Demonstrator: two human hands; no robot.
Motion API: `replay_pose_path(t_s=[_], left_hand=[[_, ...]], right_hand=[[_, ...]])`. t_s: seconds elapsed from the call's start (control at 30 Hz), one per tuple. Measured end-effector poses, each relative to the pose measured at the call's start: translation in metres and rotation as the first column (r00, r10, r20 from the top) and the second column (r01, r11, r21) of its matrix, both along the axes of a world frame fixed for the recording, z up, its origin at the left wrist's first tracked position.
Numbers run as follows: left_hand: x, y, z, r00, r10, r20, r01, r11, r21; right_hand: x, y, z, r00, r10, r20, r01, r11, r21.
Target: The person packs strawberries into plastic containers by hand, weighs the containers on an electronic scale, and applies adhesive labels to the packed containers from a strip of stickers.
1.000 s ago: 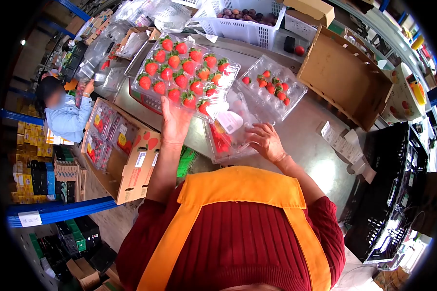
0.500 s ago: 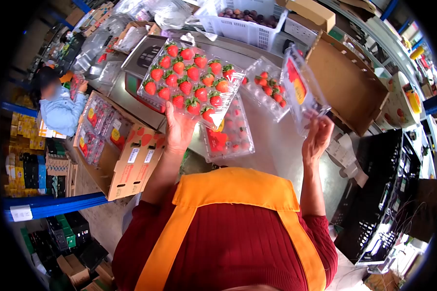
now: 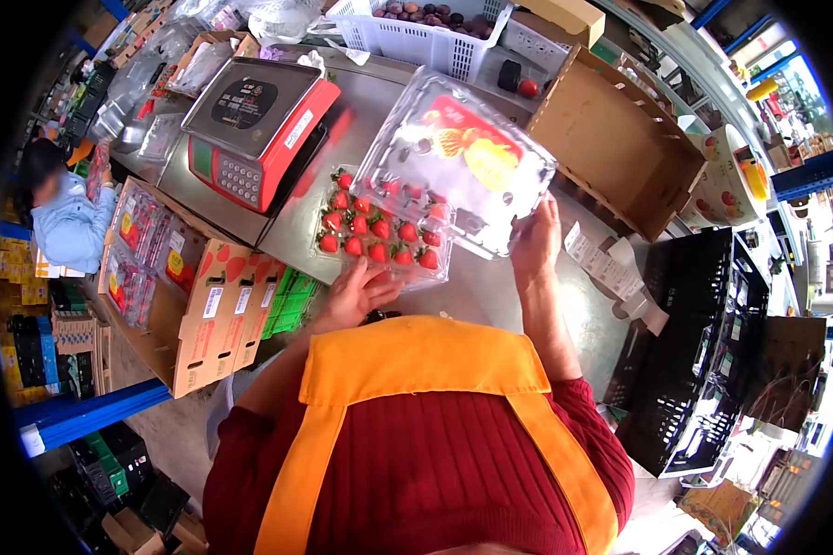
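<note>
A clear plastic tray of strawberries (image 3: 378, 227) sits on the metal tabletop in front of me, its fruit in rows with green tops showing. At the tray's near edge is my left hand (image 3: 354, 294), fingers stretched out and apart, seeming to touch the rim. My right hand (image 3: 537, 239) grips the near right corner of a clear plastic lid (image 3: 453, 176) with a red and yellow strawberry label. The lid is tilted above the tray and covers its far right part from view.
A red weighing scale (image 3: 259, 139) stands to the left. Beside it an open carton (image 3: 217, 314) holds packed punnets. A white crate (image 3: 416, 37) of dark round fruit is behind. On the right are a cardboard tray (image 3: 620, 139), paper slips (image 3: 606, 264) and a black crate (image 3: 694, 342). Someone in blue (image 3: 74, 222) is at far left.
My left hand has lowered the strawberry tray from mid-air to the tabletop and loosened its hold. My right hand has brought the lid leftward over it. The scale is now uncovered.
</note>
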State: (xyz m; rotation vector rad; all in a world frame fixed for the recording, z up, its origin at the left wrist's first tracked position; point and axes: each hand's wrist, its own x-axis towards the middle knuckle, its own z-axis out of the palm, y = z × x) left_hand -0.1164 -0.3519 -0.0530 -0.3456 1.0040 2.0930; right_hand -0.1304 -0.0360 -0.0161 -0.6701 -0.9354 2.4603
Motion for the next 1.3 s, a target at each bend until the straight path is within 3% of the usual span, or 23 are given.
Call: replay_pose_path(t_s=[0.07, 0.2, 0.3, 0.4, 0.53, 0.57, 0.6, 0.63, 0.67, 0.7, 0.73, 0.77, 0.8, 0.83, 0.87, 0.93, 0.97, 1.03, 1.07, 1.13, 1.2, 1.27, 1.3], left_hand=[[0.005, -0.021, 0.030, 0.985, -0.149, 0.084, 0.159, 0.978, -0.137], [0.001, -0.056, 0.035, 0.959, 0.085, -0.270, -0.146, 0.965, -0.216], [-0.014, -0.052, 0.065, 0.897, 0.023, -0.442, -0.206, 0.905, -0.372], [-0.015, -0.056, 0.068, 0.854, -0.112, -0.508, -0.154, 0.878, -0.453], [-0.025, -0.075, 0.038, 0.790, -0.050, -0.611, -0.248, 0.885, -0.393], [-0.034, -0.070, 0.057, 0.759, -0.003, -0.651, -0.323, 0.867, -0.380], [-0.051, -0.073, 0.073, 0.722, 0.004, -0.692, -0.344, 0.870, -0.353], [-0.074, -0.075, 0.092, 0.667, -0.006, -0.745, -0.351, 0.879, -0.321], [-0.095, -0.066, 0.125, 0.597, -0.062, -0.800, -0.418, 0.827, -0.376], [-0.117, -0.060, 0.146, 0.451, -0.078, -0.889, -0.350, 0.901, -0.257], [-0.142, -0.060, 0.177, 0.347, -0.356, -0.868, -0.230, 0.865, -0.447], [-0.159, -0.043, 0.198, 0.142, -0.366, -0.920, -0.188, 0.902, -0.388], [-0.172, -0.035, 0.226, 0.111, -0.467, -0.877, -0.009, 0.882, -0.471], [-0.182, -0.023, 0.248, -0.008, -0.448, -0.894, 0.089, 0.890, -0.446], [-0.190, -0.014, 0.262, -0.012, -0.477, -0.879, 0.146, 0.869, -0.473], [-0.197, 0.003, 0.262, 0.136, -0.148, -0.980, -0.023, 0.988, -0.153], [-0.212, -0.016, 0.257, 0.119, -0.232, -0.965, -0.169, 0.953, -0.250], [-0.214, -0.048, 0.229, 0.102, -0.241, -0.965, -0.446, 0.856, -0.261], [-0.210, -0.059, 0.210, 0.097, -0.251, -0.963, -0.569, 0.780, -0.261], [-0.170, -0.073, 0.162, 0.560, -0.100, -0.823, -0.317, 0.891, -0.324], [-0.132, -0.077, 0.105, 0.690, -0.036, -0.723, -0.144, 0.972, -0.187], [-0.090, -0.060, 0.088, 0.753, 0.051, -0.656, -0.167, 0.979, -0.116], [-0.077, -0.056, 0.072, 0.693, 0.000, -0.721, -0.204, 0.959, -0.196]], right_hand=[[-0.003, -0.016, 0.005, 0.991, 0.059, 0.120, -0.055, 0.998, -0.036], [0.001, -0.035, -0.016, 0.963, 0.248, 0.107, -0.244, 0.969, -0.043], [0.003, -0.051, -0.016, 0.928, 0.313, 0.203, -0.319, 0.948, -0.001], [0.009, -0.068, -0.019, 0.929, 0.315, 0.192, -0.327, 0.944, 0.033], [0.011, -0.065, -0.018, 0.952, 0.207, 0.225, -0.257, 0.941, 0.220], [0.006, -0.056, -0.008, 0.966, 0.103, 0.238, -0.201, 0.877, 0.436], [-0.004, -0.050, 0.006, 0.993, -0.016, 0.115, -0.068, 0.726, 0.685], [-0.014, -0.046, 0.039, 0.992, -0.019, 0.125, -0.087, 0.615, 0.784], [-0.027, -0.043, 0.070, 0.996, -0.047, 0.072, -0.055, 0.288, 0.956], [-0.041, -0.052, 0.114, 0.998, 0.048, -0.031, 0.031, 0.007, 1.000], [-0.056, -0.061, 0.146, 0.980, 0.150, -0.128, 0.167, -0.284, 0.944], [-0.063, -0.081, 0.185, 0.949, 0.288, -0.130, 0.233, -0.357, 0.905], [-0.072, -0.097, 0.209, 0.902, 0.427, -0.070, 0.258, -0.401, 0.879], [-0.084, -0.112, 0.218, 0.864, 0.490, -0.112, 0.357, -0.441, 0.823], [-0.081, -0.125, 0.245, 0.876, 0.451, 0.169, 0.122, -0.549, 0.827], [-0.102, -0.117, 0.231, 0.920, 0.374, 0.120, -0.015, -0.272, 0.962], [-0.116, -0.106, 0.217, 0.887, 0.449, 0.104, -0.127, 0.023, 0.992], [-0.120, -0.080, 0.188, 0.957, 0.291, -0.007, -0.133, 0.456, 0.880], [-0.114, -0.061, 0.167, 0.976, 0.207, 0.065, -0.170, 0.543, 0.823], [-0.090, -0.048, 0.111, 0.982, 0.123, 0.146, -0.190, 0.710, 0.678], [-0.058, -0.052, 0.050, 0.954, 0.192, 0.232, -0.289, 0.803, 0.521], [-0.023, -0.077, 0.025, 0.905, 0.198, 0.376, -0.349, 0.852, 0.391], [-0.014, -0.085, 0.005, 0.899, 0.180, 0.399, -0.330, 0.878, 0.346]])
